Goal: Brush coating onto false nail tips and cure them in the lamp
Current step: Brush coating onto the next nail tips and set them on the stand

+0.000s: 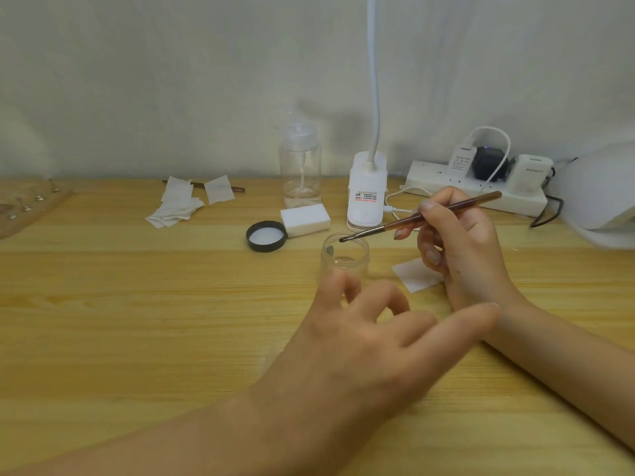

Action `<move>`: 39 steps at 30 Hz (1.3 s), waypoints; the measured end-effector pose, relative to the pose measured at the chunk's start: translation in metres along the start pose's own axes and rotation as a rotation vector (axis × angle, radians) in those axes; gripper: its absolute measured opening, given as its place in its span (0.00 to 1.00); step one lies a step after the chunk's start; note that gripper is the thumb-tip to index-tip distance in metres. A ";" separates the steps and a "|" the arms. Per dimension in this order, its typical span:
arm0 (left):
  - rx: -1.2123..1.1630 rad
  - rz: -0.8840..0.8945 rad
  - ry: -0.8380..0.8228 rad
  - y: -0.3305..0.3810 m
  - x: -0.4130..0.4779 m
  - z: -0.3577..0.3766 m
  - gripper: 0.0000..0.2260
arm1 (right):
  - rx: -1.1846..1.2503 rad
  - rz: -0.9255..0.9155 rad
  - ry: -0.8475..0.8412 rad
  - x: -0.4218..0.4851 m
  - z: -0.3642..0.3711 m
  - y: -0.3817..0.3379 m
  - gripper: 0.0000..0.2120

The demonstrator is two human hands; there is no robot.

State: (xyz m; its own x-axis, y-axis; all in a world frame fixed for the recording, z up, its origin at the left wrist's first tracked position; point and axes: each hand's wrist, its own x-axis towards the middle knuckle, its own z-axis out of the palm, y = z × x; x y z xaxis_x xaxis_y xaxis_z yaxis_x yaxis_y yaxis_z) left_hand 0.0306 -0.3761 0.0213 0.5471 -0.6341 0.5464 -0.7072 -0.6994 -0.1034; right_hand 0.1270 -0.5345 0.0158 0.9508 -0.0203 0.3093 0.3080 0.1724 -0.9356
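While the R hand (457, 235) pinches the brush (395, 224) btwn thumb and fingertips, fingers curled round the brown handle, the bristle end pokes out to that hand's left and sits right at the rim of the small clear jar (345, 257); can't tell if it touches the glass. The L hand (371, 331) is on my side of the jar, fingers spread apart and loose, holding nothing. Its fingertips overlap the jar's lower part but are blurred, so contact's unclear.

Under the R hand's heel lies a white pad (417, 274) on the wooden table (137, 304). Beyond the L hand's fingertips, past the jar, is a black lid (266, 236) right against a white block (305, 219), w/ a clear pump bottle (300, 166) and a white clip-lamp base (366, 194) behind. Beyond the R hand is a power strip (474, 188) w/ plugs. Well to its right stands the white curing lamp (601, 197). Far to the L hand's left are crumpled wipes (178, 204), then what look like nail tips (25, 207) on little stands on a wooden board (51, 206).
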 end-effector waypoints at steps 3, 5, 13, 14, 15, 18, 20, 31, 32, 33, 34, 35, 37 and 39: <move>-0.134 0.063 0.081 -0.003 0.003 -0.013 0.26 | 0.016 0.012 0.014 0.000 0.001 0.000 0.12; -0.347 -0.024 0.078 -0.017 0.011 -0.030 0.29 | 0.021 0.019 0.032 0.000 0.001 0.000 0.13; -0.926 -0.461 0.216 -0.094 0.022 -0.019 0.28 | 0.005 0.049 0.032 -0.003 0.002 -0.004 0.12; -0.957 -0.495 0.229 -0.097 0.018 -0.011 0.28 | 0.006 0.054 0.032 -0.003 0.002 -0.004 0.12; -0.979 -0.516 0.243 -0.100 0.014 -0.004 0.28 | 0.008 0.057 0.031 -0.002 0.002 -0.004 0.11; -1.029 -0.555 0.283 -0.106 0.005 0.012 0.28 | 0.013 0.065 0.023 -0.002 0.002 -0.003 0.11; -1.074 -0.581 0.307 -0.109 0.002 0.018 0.28 | 0.033 0.070 0.001 -0.002 0.003 -0.004 0.08; -1.048 -0.609 0.302 -0.116 -0.005 0.027 0.24 | 0.019 0.071 -0.018 -0.001 0.003 -0.004 0.07; -1.048 -0.611 0.303 -0.115 -0.006 0.027 0.25 | 0.020 0.071 -0.020 -0.001 0.003 -0.004 0.07; -1.053 -0.611 0.302 -0.115 -0.006 0.027 0.26 | 0.019 0.070 -0.021 -0.001 0.003 -0.004 0.07; -1.059 -0.611 0.299 -0.115 -0.006 0.027 0.26 | 0.018 0.068 -0.024 -0.001 0.003 -0.003 0.08; -1.064 -0.611 0.292 -0.115 -0.006 0.027 0.27 | 0.018 0.066 -0.027 -0.001 0.003 -0.003 0.09; -1.068 -0.605 0.278 -0.114 -0.005 0.026 0.30 | 0.018 0.058 -0.034 -0.001 0.002 -0.002 0.12; -1.077 -0.607 0.268 -0.114 -0.005 0.026 0.31 | 0.023 0.062 -0.040 -0.001 0.002 -0.002 0.12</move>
State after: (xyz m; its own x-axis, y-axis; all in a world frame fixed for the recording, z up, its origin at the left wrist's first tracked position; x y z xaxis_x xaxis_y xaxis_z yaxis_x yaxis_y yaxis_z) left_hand 0.1200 -0.3012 0.0090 0.8920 -0.1320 0.4323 -0.4492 -0.1519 0.8804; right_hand 0.1256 -0.5327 0.0177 0.9657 0.0309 0.2580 0.2473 0.1949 -0.9491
